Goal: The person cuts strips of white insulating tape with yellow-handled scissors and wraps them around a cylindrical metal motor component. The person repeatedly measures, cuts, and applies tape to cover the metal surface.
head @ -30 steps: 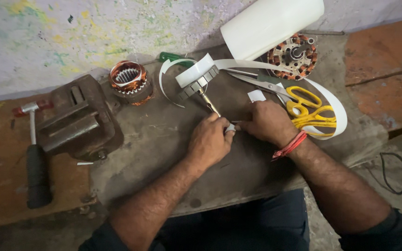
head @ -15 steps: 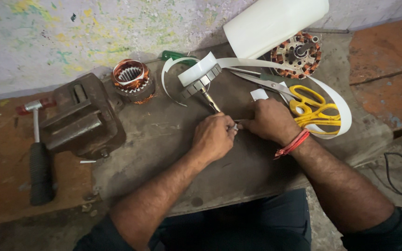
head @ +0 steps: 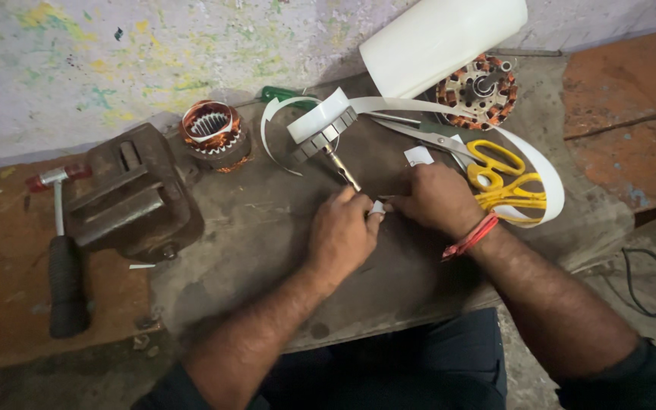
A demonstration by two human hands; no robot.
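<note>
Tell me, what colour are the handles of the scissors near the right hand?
Yellow. The scissors lie beside the right hand, shown clearly in the head view.

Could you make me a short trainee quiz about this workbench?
1. True or false: the yellow-handled scissors lie beside the right hand.
2. What do both hands pinch between them? A) a small white piece B) the hammer C) the vise
3. Which hand, left hand or right, has a red band at the wrist?

Key: 1 true; 2 A; 3 right.
</note>
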